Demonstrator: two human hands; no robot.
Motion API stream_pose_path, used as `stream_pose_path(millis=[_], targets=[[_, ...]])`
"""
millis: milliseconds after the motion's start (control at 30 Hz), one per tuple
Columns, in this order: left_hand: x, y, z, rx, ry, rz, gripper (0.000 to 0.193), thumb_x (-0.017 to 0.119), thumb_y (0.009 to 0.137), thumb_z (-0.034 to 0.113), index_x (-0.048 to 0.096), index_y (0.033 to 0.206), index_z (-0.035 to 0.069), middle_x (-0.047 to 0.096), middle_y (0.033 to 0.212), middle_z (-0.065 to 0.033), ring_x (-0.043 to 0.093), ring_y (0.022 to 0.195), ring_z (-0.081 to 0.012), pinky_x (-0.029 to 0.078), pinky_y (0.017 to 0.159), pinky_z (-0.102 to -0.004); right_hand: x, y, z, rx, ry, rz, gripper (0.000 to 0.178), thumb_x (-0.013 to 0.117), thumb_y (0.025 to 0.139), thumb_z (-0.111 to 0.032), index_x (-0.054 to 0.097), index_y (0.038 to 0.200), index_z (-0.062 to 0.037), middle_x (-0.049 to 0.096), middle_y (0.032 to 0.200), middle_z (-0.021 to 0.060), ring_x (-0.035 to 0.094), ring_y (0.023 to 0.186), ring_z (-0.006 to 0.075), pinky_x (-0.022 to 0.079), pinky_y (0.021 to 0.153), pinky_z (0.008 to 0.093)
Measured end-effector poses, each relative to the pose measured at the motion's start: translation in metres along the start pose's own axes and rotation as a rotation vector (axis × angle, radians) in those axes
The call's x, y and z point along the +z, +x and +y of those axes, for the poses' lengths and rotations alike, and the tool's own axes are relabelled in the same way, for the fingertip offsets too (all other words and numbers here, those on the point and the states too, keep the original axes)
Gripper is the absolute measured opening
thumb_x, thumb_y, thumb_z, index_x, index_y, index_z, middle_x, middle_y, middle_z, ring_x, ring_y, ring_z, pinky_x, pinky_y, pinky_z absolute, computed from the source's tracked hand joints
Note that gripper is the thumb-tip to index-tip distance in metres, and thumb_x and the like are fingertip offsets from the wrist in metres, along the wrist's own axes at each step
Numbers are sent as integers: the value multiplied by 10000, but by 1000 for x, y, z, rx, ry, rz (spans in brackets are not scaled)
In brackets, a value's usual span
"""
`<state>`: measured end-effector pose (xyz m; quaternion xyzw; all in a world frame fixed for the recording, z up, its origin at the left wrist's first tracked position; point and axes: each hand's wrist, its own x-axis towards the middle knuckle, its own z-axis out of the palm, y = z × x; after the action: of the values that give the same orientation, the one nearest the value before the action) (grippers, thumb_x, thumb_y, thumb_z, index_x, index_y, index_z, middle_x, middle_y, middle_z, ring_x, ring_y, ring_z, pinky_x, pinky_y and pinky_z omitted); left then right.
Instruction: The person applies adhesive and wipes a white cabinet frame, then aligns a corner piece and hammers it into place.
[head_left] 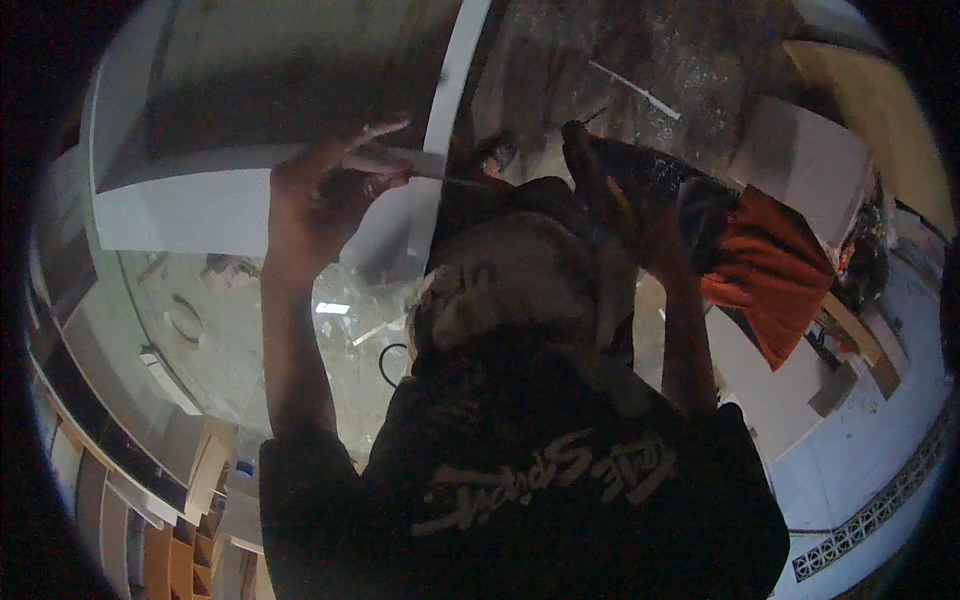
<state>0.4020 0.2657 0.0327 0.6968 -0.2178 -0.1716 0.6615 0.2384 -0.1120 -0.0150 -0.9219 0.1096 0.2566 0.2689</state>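
Observation:
My left hand [318, 195] is raised over the near edge of a large white-edged panel [185, 215]. Its thumb and index finger pinch a pale, slim object [378, 162], and a thin shaft seems to run from it to the right; the kind is unclear. My right hand [652, 232], in deep shadow, is wrapped round a dark tool [580, 145] with a yellow patch and a thin tip aimed up and away. Poor light hides the tool's exact shape and most of the right fingers. The hands are well apart.
An orange cloth [768, 265] drapes at the right beside a pale box-like piece [805, 165]. A thin white stick [637, 90] lies on the dirty floor ahead. Wooden shelving [185, 555] stands at lower left, and a patterned vent strip [870, 505] at lower right.

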Motion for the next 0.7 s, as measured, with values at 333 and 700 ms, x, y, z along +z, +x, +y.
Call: stream_pose_path(millis=[333, 700], targets=[[3, 4, 6, 48, 67, -60, 575, 637, 793, -172, 522, 1304, 67, 655, 1167, -190, 696, 938, -235, 597, 808, -357, 20, -6, 32, -282, -178, 222, 472, 646, 873, -258, 558, 1287, -49, 658, 1053, 221, 631, 980, 385, 486, 856, 417], [8, -5, 6, -87, 161, 25, 526, 637, 793, -158, 522, 1275, 21, 644, 1201, -171, 700, 912, -210, 588, 795, -312, -9, -3, -1, 115, 374, 96, 331, 707, 876, -209, 616, 1145, -38, 667, 890, 17, 600, 726, 127, 485, 651, 283]])
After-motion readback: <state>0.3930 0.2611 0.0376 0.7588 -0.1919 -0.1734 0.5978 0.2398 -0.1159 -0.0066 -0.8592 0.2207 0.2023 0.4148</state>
